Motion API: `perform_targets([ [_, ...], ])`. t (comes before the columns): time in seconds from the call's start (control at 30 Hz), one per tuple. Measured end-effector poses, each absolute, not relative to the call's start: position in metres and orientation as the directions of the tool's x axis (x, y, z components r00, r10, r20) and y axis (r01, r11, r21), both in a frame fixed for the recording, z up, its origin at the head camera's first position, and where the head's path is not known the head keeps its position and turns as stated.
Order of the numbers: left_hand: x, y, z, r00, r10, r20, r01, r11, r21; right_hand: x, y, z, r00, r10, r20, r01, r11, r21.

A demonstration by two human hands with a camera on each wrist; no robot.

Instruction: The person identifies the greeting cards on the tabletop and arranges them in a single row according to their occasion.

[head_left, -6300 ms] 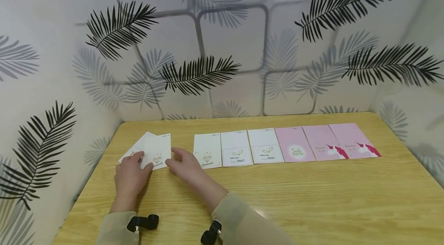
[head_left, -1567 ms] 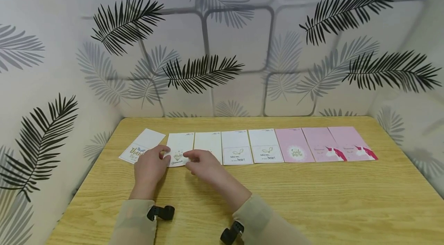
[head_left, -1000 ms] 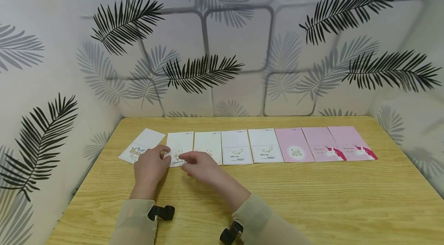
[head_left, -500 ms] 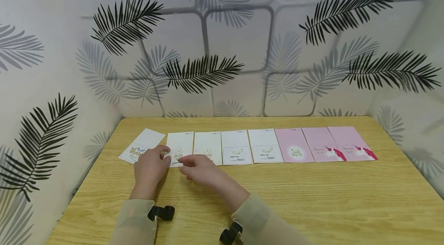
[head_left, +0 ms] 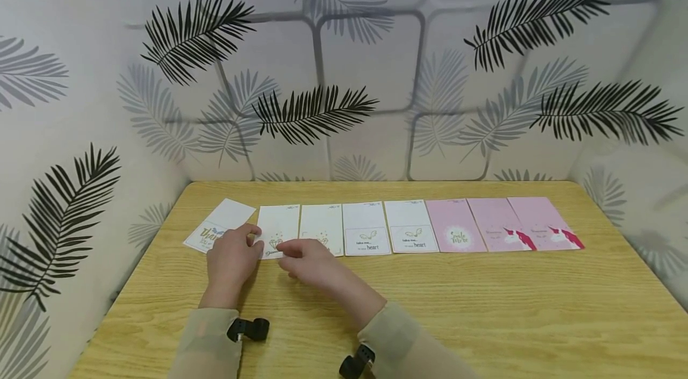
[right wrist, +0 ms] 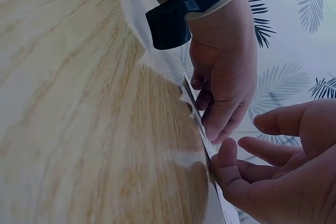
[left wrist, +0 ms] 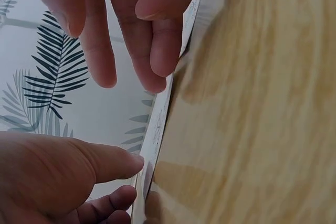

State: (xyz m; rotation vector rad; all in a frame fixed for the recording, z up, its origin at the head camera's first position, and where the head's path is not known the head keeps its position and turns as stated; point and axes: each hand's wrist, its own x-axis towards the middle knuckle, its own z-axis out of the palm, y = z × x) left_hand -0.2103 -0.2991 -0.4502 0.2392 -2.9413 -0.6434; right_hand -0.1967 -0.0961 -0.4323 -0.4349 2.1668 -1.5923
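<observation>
A white card with a gold diamond print [head_left: 279, 221] lies flat, its left edge beside a matching diamond card [head_left: 322, 218]. At its lower left corner rests my left hand [head_left: 233, 258], thumb and fingertips on the edge. My right hand [head_left: 313, 262] reaches over the lower right corner, its index finger extended across the print. In the left wrist view my left thumb [left wrist: 118, 162] meets the card's thin edge, with the right hand's fingers [left wrist: 128, 30] above. Partly under my left hand is a slanted "thank you" card [head_left: 231, 213].
Rightward the row continues with two white wing-print cards [head_left: 364, 215] [head_left: 405, 213], a pink "smile" card [head_left: 445, 212] and two pink unicorn cards [head_left: 486, 210] [head_left: 529, 209]. They lie on a wooden table [head_left: 484, 307] before a leaf-patterned wall [head_left: 365, 68].
The diamond card has moved right, off the "thank you" card, to sit beside its match. Both hands moved right with it; lately my right hand slid slightly down and left along the card.
</observation>
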Motion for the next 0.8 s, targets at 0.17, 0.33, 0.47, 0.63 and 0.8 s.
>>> perform_targets([
  [0.17, -0.209, -0.305, -0.445, -0.974, -0.198, 0.107, -0.130, 0.881, 0.454, -0.199, -0.098, -0.433, -0.895, -0.436, -0.090, -0.042, 0.284, -0.958],
  [0.33, -0.208, -0.317, -0.438, -0.968, -0.211, 0.139, -0.123, 0.873, 0.473, -0.202, -0.101, -0.432, -0.908, -0.414, -0.069, -0.040, 0.249, -0.968],
  [0.47, -0.211, -0.330, -0.434, -0.963, -0.224, 0.151, -0.130, 0.874, 0.468, -0.205, -0.106, -0.429, -0.908, -0.416, -0.050, -0.053, 0.233, -0.971],
  [0.63, -0.217, -0.345, -0.428, -0.960, -0.250, 0.129, -0.171, 0.883, 0.437, -0.210, -0.117, -0.424, -0.907, -0.418, -0.055, -0.033, 0.200, -0.979],
  [0.8, -0.220, -0.362, -0.423, -0.963, -0.249, 0.099, -0.189, 0.893, 0.408, -0.214, -0.126, -0.422, -0.902, -0.426, -0.077, 0.003, 0.172, -0.985],
])
